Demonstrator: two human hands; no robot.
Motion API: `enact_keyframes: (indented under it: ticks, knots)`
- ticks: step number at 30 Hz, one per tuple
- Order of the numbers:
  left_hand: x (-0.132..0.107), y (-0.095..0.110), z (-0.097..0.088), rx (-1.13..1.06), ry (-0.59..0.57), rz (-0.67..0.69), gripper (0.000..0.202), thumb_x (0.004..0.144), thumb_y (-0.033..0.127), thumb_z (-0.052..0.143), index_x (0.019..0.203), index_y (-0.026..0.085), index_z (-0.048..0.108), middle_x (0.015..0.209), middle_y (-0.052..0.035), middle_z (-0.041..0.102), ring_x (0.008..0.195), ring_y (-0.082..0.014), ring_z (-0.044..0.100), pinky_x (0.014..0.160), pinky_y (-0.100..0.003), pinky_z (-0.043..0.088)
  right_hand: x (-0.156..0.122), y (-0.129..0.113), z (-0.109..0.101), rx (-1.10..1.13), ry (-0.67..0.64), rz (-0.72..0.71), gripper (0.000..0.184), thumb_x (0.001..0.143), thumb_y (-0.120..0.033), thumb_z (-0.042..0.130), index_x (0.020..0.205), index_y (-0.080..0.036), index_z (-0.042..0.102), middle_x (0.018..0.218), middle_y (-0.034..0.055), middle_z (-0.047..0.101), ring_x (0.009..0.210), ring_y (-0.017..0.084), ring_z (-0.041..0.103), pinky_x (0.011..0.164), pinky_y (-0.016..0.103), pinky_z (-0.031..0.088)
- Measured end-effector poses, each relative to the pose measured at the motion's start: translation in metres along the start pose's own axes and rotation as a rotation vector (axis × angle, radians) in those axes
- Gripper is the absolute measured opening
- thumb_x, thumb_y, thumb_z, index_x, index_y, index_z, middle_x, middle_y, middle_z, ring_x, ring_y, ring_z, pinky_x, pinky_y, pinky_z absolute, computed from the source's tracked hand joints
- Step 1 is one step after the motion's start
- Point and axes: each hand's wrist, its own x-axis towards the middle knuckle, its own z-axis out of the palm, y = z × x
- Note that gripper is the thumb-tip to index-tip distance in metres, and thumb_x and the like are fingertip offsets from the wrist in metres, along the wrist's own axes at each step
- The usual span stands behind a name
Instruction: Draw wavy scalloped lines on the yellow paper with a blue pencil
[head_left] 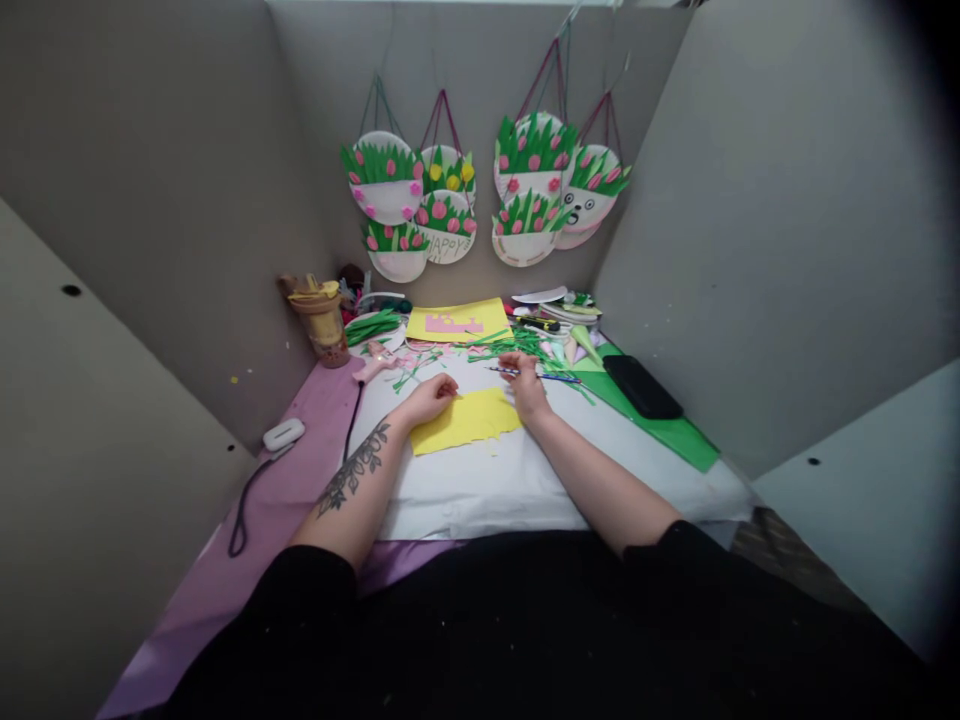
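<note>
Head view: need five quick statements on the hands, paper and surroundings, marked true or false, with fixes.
1. The right hand holds a pencil. True.
2. The left hand grips a pair of scissors. False: the left hand has no scissors; its fingertips are at the upper left of the near yellow sheet.
3. Decorated plates hang in front of the back panel. True.
4. The cup stands to the right of both hands. False: the cup stands to their left.
5. The near edge of the near yellow sheet is cleanly straight. False: it is ragged.
</note>
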Motion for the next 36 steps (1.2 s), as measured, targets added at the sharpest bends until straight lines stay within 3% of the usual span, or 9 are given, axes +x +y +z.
enact_keyframes:
  ticks: [2, 4, 8, 13, 19, 36]
  knots:
    - [0.000, 0.001, 0.000, 0.066, -0.023, 0.030, 0.029, 0.069, 0.007, 0.047, 0.092, 0.014, 0.062, 0.085, -0.0027, 0.064, 0.077, -0.0133, 0.058, 0.075, -0.026, 0.048, 0.001, 0.002, -0.003, 0.050, -0.051, 0.057, 0.066, 0.079, -0.076, 0.020, 0.087, -0.022, 0.057, 0.067, 0.0037, 0.061, 0.055, 0.014, 0.055, 0.047, 0.025, 0.041]
    - [0.000, 0.002, 0.000, 0.115, -0.072, 0.092, 0.031, 0.068, 0.006, 0.046, 0.088, 0.014, 0.067, 0.086, -0.0033, 0.065, 0.079, -0.0135, 0.058, 0.078, -0.026, 0.047, -0.003, 0.003, -0.002, 0.007, -0.142, 0.126, 0.053, 0.077, -0.070, 0.039, 0.077, -0.020, 0.057, 0.055, 0.0008, 0.057, 0.041, 0.011, 0.045, 0.039, 0.022, 0.032]
    - [-0.002, 0.002, 0.002, 0.117, -0.172, 0.219, 0.036, 0.068, 0.005, 0.045, 0.088, 0.017, 0.073, 0.098, -0.0054, 0.065, 0.089, -0.0144, 0.059, 0.088, -0.026, 0.045, -0.013, 0.001, 0.002, -0.096, -0.174, 0.106, 0.026, 0.065, -0.042, 0.065, 0.067, -0.020, 0.052, 0.049, -0.0041, 0.052, 0.040, 0.009, 0.041, 0.040, 0.021, 0.027]
    - [-0.004, 0.003, 0.003, 0.173, -0.201, 0.208, 0.042, 0.069, 0.003, 0.044, 0.093, 0.020, 0.075, 0.102, -0.0052, 0.063, 0.090, -0.0145, 0.059, 0.088, -0.026, 0.045, -0.014, 0.001, 0.004, -0.238, -0.093, -0.019, 0.027, 0.061, -0.034, 0.066, 0.057, -0.020, 0.044, 0.049, -0.0059, 0.042, 0.048, 0.009, 0.038, 0.047, 0.023, 0.028]
    - [-0.004, 0.007, 0.002, 0.191, -0.207, 0.198, 0.046, 0.069, 0.001, 0.042, 0.094, 0.021, 0.075, 0.103, -0.0048, 0.063, 0.091, -0.0143, 0.060, 0.090, -0.025, 0.045, -0.012, 0.004, 0.003, -0.315, -0.012, -0.047, 0.026, 0.061, -0.030, 0.062, 0.053, -0.021, 0.039, 0.050, -0.0059, 0.037, 0.051, 0.009, 0.034, 0.048, 0.023, 0.027]
    - [-0.002, 0.005, 0.003, 0.179, -0.211, 0.200, 0.042, 0.070, 0.003, 0.044, 0.093, 0.020, 0.075, 0.101, -0.0049, 0.064, 0.090, -0.0139, 0.060, 0.090, -0.026, 0.045, -0.010, 0.005, 0.004, -0.357, -0.019, -0.012, 0.021, 0.058, -0.027, 0.059, 0.052, -0.021, 0.039, 0.049, -0.0061, 0.036, 0.051, 0.010, 0.034, 0.047, 0.023, 0.026]
